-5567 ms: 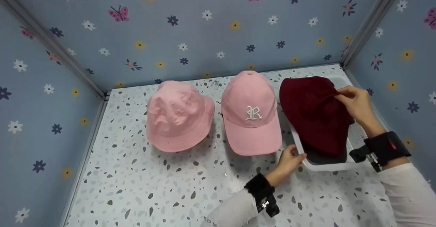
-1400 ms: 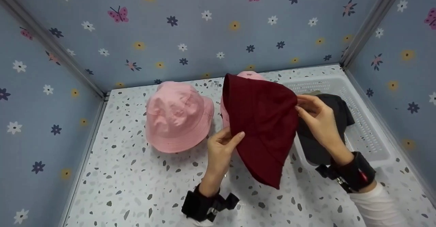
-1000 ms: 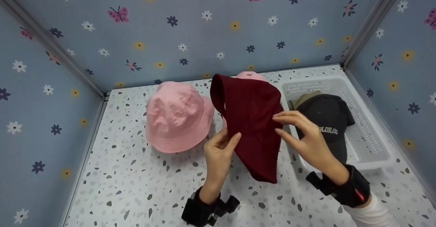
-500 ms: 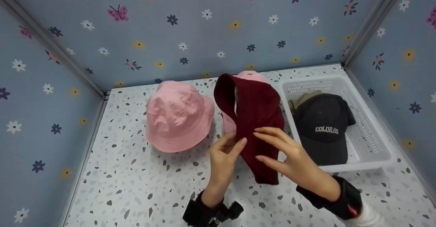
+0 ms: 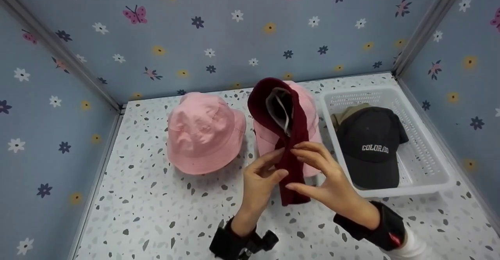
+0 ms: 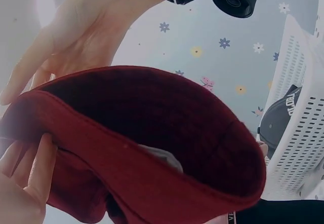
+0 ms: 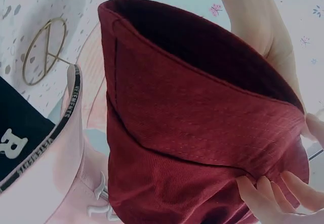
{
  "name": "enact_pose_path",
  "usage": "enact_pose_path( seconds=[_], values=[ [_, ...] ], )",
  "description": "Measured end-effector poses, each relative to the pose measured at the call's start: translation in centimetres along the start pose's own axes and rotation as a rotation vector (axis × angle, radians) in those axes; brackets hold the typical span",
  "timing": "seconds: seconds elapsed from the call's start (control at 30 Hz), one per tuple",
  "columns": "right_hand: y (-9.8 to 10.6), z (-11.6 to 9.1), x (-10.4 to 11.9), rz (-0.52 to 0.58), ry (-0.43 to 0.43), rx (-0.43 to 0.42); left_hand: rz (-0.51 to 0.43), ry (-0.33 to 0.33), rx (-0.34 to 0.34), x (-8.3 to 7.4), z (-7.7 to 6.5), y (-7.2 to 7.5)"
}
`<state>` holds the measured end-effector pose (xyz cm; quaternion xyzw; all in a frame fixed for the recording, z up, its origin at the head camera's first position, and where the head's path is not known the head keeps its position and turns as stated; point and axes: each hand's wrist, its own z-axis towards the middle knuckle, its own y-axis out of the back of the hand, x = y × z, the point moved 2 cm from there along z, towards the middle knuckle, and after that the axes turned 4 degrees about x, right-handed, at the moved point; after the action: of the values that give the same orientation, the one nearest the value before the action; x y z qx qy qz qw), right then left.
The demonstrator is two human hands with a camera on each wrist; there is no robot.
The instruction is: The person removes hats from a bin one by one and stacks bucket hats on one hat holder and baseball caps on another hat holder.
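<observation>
Over the pink baseball cap (image 5: pixel 311 170) a maroon bucket hat (image 5: pixel 261 102) is held up on edge, its opening and pale inner lining facing up. My left hand (image 5: pixel 258 184) pinches the brim from the left, thumb in front. From the right my right hand (image 5: pixel 330 182) grips the same brim between thumb and fingers. Close up, the left wrist view has the maroon hat (image 6: pixel 131 168) with its dark inside. The right wrist view shows fingertips (image 7: pixel 248 186) on the stitched seam. Most of the pink cap is hidden behind the hat.
A pink bucket hat (image 5: pixel 203 135) sits at left on the speckled table (image 5: pixel 156 213). At right stands a white perforated basket (image 5: pixel 425 150) with a black COLORADO cap (image 5: pixel 371 146) and an olive item (image 5: pixel 351 113) beneath it. A patterned wall (image 5: pixel 234 37) closes the back.
The maroon hat came out of the basket and over the pink cap, then turned so its opening shows. My right hand let go of its far side and moved left to the brim.
</observation>
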<state>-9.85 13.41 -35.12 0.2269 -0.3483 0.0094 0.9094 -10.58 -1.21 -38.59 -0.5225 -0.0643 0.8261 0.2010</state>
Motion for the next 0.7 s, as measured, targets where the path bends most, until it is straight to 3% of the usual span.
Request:
enact_pose_path(
  seconds=[0.17, 0.4, 0.53, 0.7],
  values=[
    [-0.3, 0.2, -0.3, 0.001, 0.004, 0.0, 0.039, -0.008, 0.004, 0.2, -0.2, 0.0],
    [-0.4, 0.4, -0.9, 0.065, 0.043, -0.008, 0.06, -0.069, 0.018, 0.4, -0.2, -0.1],
    [-0.5, 0.6, -1.1, 0.085, 0.045, -0.012, 0.067, -0.054, 0.019, 0.4, -0.2, -0.1],
    [-0.4, 0.6, -1.4, 0.142, 0.013, 0.001, 0.153, -0.02, -0.025, 0.2, -0.3, 0.1]
  ],
)
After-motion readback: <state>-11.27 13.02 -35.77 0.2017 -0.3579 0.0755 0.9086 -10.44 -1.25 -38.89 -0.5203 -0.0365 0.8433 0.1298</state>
